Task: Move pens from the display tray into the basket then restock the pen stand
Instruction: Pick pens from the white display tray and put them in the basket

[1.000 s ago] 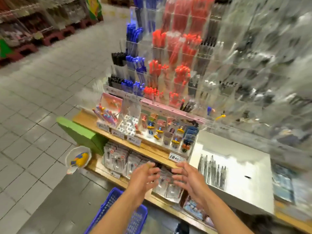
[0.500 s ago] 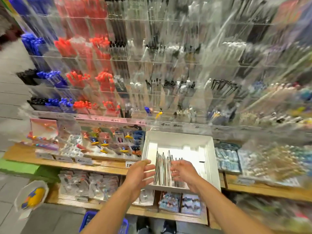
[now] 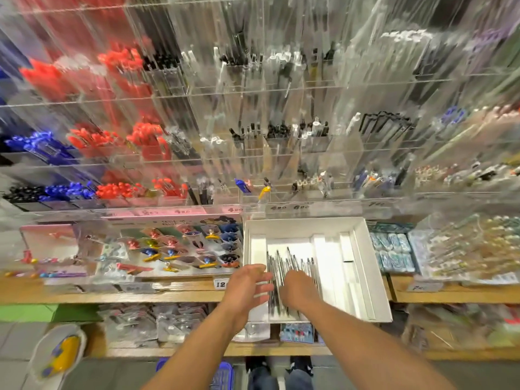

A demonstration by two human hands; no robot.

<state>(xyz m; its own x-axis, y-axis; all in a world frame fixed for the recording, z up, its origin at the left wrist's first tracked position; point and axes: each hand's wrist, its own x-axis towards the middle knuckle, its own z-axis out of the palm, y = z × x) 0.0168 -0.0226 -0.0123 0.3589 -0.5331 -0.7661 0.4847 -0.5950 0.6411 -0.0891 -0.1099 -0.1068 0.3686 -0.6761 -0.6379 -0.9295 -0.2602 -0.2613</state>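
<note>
Pens (image 3: 284,266) lie side by side in the white display tray (image 3: 363,254), near its left side and close to the front edge. The tray sits on a wooden shelf (image 3: 168,294), just under the big clear pen stand (image 3: 253,122) full of red, blue and black pens.

Both hands reach into the tray. The left hand (image 3: 247,282) is at the left edge of the bunch, with its fingers spread out and reaching toward the pens. It holds nothing that I can see. The right hand (image 3: 298,288) lies on top of the pens with its fingers bent down over them. It looks like it is starting to gather them up, but I cannot tell if it has a real hold yet, because the fingers hide that part.

The blue basket (image 3: 222,372) is down on the floor, right in front of the person's feet. Only a small piece of it shows.

I think this is the very first step: getting the pens out of the tray. None look picked up yet. Next, the two hands need to push the pens together into one bunch, squeeze them tight so none slip out, lift them over the tray's wall, and lower them to the basket below.
</note>
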